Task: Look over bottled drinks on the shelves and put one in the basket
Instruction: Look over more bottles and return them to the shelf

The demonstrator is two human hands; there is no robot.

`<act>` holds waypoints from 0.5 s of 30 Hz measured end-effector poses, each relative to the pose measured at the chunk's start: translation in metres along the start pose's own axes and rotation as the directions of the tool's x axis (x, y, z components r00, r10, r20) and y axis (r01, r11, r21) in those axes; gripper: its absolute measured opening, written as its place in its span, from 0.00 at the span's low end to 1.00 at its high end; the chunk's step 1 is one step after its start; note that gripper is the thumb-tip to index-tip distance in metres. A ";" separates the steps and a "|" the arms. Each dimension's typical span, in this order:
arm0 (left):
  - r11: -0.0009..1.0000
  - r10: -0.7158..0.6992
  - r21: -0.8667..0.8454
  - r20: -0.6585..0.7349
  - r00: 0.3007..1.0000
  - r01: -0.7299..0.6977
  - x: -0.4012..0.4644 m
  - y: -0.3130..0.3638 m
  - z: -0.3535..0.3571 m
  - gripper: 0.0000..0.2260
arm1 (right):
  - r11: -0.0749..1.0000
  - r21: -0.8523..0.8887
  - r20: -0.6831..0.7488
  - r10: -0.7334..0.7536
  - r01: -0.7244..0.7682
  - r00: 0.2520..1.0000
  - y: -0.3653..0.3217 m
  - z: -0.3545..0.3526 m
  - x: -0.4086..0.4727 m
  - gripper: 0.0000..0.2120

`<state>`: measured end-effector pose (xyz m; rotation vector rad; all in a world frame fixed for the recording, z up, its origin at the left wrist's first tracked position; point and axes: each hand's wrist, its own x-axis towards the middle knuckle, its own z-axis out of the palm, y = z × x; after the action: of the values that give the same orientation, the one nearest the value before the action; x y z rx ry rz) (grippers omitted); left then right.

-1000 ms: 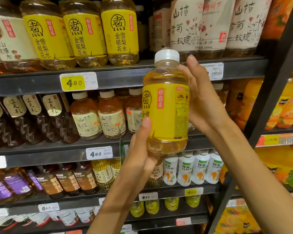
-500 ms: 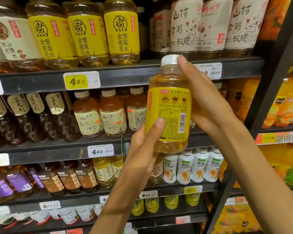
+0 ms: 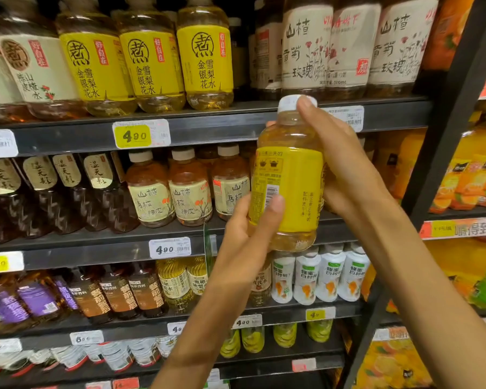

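I hold a yellow-labelled bottle (image 3: 292, 186) with a white cap upright in front of the shelves, its back label with the barcode turned toward me. My left hand (image 3: 247, 234) grips its lower part, thumb on the label near the barcode. My right hand (image 3: 345, 167) wraps the bottle's right side, with one finger reaching up onto the cap. No basket is in view.
Dark metal shelves (image 3: 222, 127) carry rows of bottled drinks: matching yellow bottles (image 3: 152, 66) on the top shelf, brown tea bottles (image 3: 188, 189) below, white bottles (image 3: 331, 273) lower down. Price tags (image 3: 141, 134) line the edges. A dark upright post (image 3: 443, 153) separates orange drinks (image 3: 472, 178) at right.
The bottle has been turned in my hands, so the front logo rotated out of sight and the back label with barcode faces me. My right finger now lies on the cap.
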<state>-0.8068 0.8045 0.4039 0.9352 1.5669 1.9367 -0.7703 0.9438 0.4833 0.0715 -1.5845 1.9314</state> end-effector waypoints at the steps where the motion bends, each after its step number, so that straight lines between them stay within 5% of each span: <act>1: 1.000 -0.003 0.030 -0.001 1.000 0.003 0.001 -0.002 0.001 0.33 | 1.000 -0.025 0.003 0.007 -0.007 1.000 0.001 0.001 0.000 0.18; 3: 1.000 -0.005 -0.002 0.009 1.000 0.005 0.001 -0.005 0.002 0.30 | 0.997 -0.063 0.028 0.040 -0.038 0.999 0.002 0.001 -0.001 0.18; 8: 0.856 -0.048 -0.501 0.164 0.985 0.125 -0.002 -0.002 0.001 0.30 | 0.984 0.073 0.091 0.156 -0.163 0.983 0.003 0.002 -0.002 0.22; 11: 0.859 -0.058 -0.482 0.245 0.968 0.173 -0.002 0.003 0.004 0.30 | 0.967 0.157 0.068 0.190 -0.198 0.979 0.004 0.004 -0.002 0.26; 15: 0.950 -0.012 -0.307 0.173 0.985 0.066 0.001 0.009 -0.003 0.28 | 0.981 0.112 -0.017 0.162 -0.159 0.987 -0.003 0.001 -0.001 0.15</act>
<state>-0.8096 0.8014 0.4126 0.8986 1.1335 1.9469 -0.7686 0.9427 0.4858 -0.0362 -1.5056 2.1353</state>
